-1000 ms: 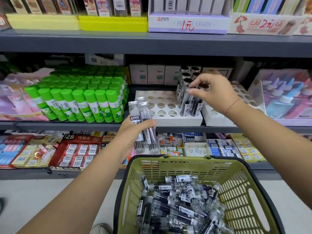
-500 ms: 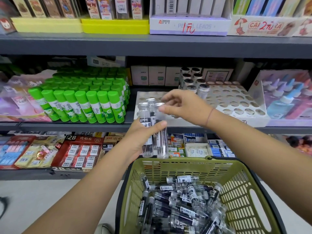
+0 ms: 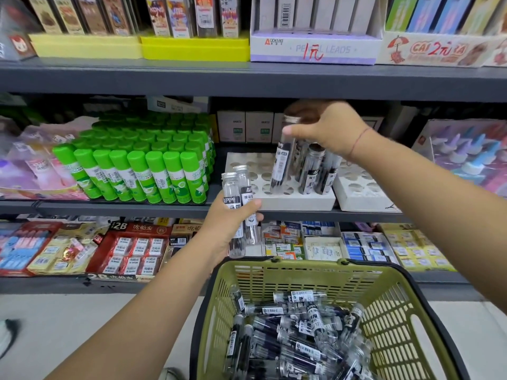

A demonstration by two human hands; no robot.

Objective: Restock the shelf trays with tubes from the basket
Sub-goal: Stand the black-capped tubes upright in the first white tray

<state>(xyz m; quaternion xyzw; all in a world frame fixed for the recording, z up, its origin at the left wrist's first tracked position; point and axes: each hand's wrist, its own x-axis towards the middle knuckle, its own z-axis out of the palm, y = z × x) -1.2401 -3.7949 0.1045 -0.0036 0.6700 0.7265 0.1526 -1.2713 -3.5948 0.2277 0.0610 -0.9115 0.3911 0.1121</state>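
Observation:
My left hand (image 3: 229, 223) grips two clear tubes (image 3: 241, 204) with silver caps, upright, in front of the middle shelf edge. My right hand (image 3: 326, 127) holds one tube (image 3: 282, 163) by its cap, its lower end at a hole of the white tray (image 3: 299, 200). Several tubes (image 3: 318, 171) stand in the tray's right side. A second white tray (image 3: 359, 196) with holes sits to its right. The olive basket (image 3: 395, 319) below holds several more tubes (image 3: 296, 341) lying loose.
Green glue sticks (image 3: 142, 171) crowd the shelf left of the tray. Small white boxes (image 3: 247, 127) stand behind it. The shelf above (image 3: 247, 78) hangs close over my right hand. Eraser boxes (image 3: 131, 248) and small packs fill the lower shelf.
My right hand took one tube from the bundle in my left hand and carried it up and right to the white tray. The left hand now holds two tubes.

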